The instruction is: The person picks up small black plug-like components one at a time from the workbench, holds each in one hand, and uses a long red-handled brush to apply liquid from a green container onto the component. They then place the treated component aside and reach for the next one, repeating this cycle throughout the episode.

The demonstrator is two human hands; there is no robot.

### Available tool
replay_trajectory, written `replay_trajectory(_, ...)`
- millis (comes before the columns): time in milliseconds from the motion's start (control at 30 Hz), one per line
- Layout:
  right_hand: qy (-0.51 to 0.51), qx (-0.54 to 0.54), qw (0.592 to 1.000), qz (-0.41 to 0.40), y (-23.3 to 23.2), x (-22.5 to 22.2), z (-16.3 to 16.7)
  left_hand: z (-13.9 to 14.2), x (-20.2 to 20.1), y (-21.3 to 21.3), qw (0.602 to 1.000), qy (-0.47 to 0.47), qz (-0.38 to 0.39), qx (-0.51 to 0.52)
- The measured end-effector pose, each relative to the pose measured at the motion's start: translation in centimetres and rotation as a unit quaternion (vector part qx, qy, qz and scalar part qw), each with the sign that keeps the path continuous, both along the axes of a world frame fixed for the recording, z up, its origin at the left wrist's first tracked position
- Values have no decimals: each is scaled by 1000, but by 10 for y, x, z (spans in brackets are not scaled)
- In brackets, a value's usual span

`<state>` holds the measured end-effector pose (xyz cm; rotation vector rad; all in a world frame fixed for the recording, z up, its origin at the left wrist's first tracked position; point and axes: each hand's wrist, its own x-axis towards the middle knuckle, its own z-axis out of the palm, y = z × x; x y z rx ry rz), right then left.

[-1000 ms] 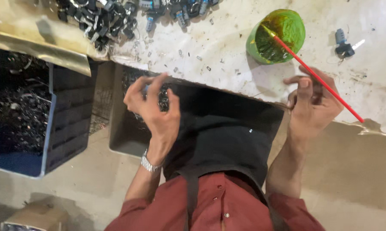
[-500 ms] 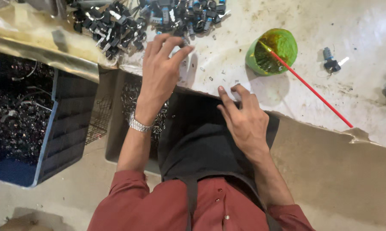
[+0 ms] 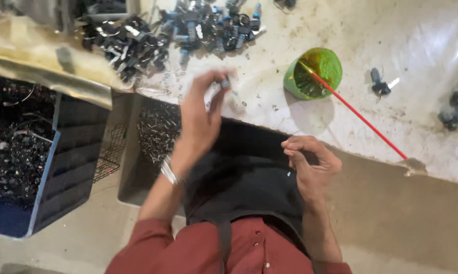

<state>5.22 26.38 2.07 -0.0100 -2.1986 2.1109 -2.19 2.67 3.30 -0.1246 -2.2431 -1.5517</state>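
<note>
left hand (image 3: 201,119): fingers pinching a small dark part (image 3: 226,82) | right hand (image 3: 310,165): fingers curled, can't tell if holding | green cup (image 3: 312,73) on tabletop (image 3: 421,45)

Red shirt, black apron, wristband

You have only one view, from the camera on your head. It looks steeply down over your chest to the bench (image 3: 371,30) edge, so your own apron (image 3: 244,187) fills the lower middle. The bench runs across the top, quite near. The left hand (image 3: 201,119) and right hand (image 3: 310,165) are both close to the lens. On the left you see down to the floor and a blue crate (image 3: 61,167).
</note>
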Motion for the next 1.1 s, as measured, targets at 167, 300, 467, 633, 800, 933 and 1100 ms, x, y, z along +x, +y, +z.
replay_trajectory(167,19,-54,998,-22,3,3,-12,-8,66,54,998,26,-54,-9)
replay_trajectory(300,100,38,994,8,4,6,-14,-18,81,68,996,45,-77,18)
replay_trajectory(467,34,26,998,-45,0,10,-8,-12,80,64,993,78,-87,-14)
replay_trajectory(633,61,71,995,-46,1,15,1,-10,78,66,988,103,-113,-34)
replay_trajectory(800,21,26,999,-11,9,16,-3,-14,76,63,976,170,-114,-79)
replay_trajectory(933,-82,-173,981,38,17,10,-19,-14,73,62,970,185,-128,-87)
replay_trajectory(1100,-84,-273,958,3,27,-5,-14,-10,71,61,982,147,-106,-46)
